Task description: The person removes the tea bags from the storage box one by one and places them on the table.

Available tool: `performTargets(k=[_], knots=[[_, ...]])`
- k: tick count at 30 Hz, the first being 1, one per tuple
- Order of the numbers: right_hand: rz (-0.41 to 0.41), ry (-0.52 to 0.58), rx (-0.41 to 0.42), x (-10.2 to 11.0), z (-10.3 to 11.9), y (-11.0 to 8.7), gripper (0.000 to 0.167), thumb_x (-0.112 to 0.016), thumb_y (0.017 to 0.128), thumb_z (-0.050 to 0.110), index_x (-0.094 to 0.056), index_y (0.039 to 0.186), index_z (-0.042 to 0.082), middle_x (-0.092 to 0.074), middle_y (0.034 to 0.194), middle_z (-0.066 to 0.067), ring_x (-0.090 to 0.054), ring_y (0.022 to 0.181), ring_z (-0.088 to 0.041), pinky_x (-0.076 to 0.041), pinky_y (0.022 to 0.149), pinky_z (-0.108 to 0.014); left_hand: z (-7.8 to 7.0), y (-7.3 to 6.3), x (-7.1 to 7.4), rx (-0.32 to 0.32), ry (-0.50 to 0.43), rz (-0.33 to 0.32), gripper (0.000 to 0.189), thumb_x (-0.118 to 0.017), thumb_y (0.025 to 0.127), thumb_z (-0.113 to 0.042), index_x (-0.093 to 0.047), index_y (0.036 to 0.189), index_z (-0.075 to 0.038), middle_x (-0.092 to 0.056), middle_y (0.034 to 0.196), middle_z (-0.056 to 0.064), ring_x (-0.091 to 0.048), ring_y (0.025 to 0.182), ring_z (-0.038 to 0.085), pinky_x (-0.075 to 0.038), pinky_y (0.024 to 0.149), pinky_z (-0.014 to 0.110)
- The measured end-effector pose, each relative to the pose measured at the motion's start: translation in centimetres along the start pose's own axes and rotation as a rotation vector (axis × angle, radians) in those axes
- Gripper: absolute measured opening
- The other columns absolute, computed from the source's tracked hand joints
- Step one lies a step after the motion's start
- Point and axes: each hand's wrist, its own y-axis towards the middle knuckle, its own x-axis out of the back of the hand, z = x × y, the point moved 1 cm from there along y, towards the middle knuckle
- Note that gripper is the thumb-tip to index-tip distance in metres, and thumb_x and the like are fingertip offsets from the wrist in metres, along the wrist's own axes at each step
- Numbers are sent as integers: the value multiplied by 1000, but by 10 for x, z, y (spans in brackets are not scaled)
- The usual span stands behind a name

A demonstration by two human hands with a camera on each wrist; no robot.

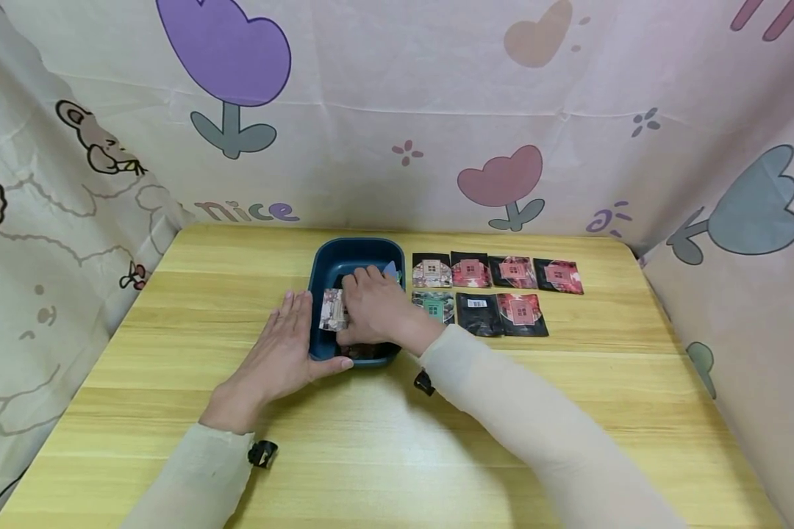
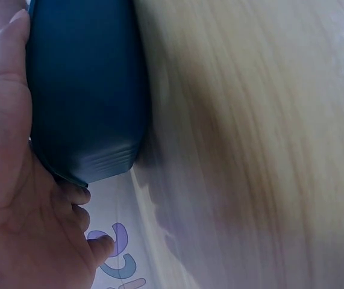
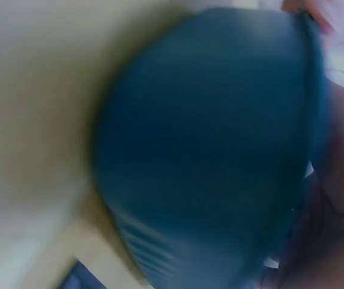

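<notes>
A dark blue plastic bin (image 1: 324, 257) stands on the table with dark packets inside it. My left hand (image 1: 283, 349) lies along its left side, fingers extended and thumb reaching over the near rim; the left wrist view shows this palm beside the bin's wall (image 2: 87, 90). My right hand (image 1: 378, 305) is over the bin, fingers bent down, gripping a sachet with a pale floral print (image 1: 333, 310). Its fingertips are partly hidden. In the right wrist view the bin's outer wall (image 3: 202, 144) fills the middle, and that hand (image 3: 340, 198) shows at the edge, blurred.
Right of the bin, several flat sachets lie in two rows; a pink-labelled one (image 1: 470, 270) is in the back row, and a plain black one (image 1: 479, 314) lies face down in front. Patterned curtains (image 1: 370, 110) border the wooden table (image 1: 384, 455) at the back and sides.
</notes>
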Motion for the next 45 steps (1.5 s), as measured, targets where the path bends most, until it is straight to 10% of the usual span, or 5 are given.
performTargets(k=[7,18,45], knots=[[-47,37,54,36,-31,-26,64,-75,82,64,-54,116,13,-51,107,-2,-46,98,-22,-43,85,-39,-1,1,0,12,-9,6,140,-62,82,-88,4,167,2,0,176,25,9,164,39,-6,131,64],[-81,67,43,52,-101,-84,73,-78,75,55,-57,129,11,-56,116,-3,-48,103,-23,-44,87,-41,-1,2,1,40,-21,2,142,-66,81,-86,5,167,1,0,176,24,9,164,39,-5,131,63],[194,73,-357,-18,-280,-215,92,-87,73,46,-50,140,-4,-53,143,-33,-48,132,-55,-37,108,-79,0,1,0,26,-15,10,145,-58,78,-94,6,167,2,0,176,26,9,163,41,-5,131,63]])
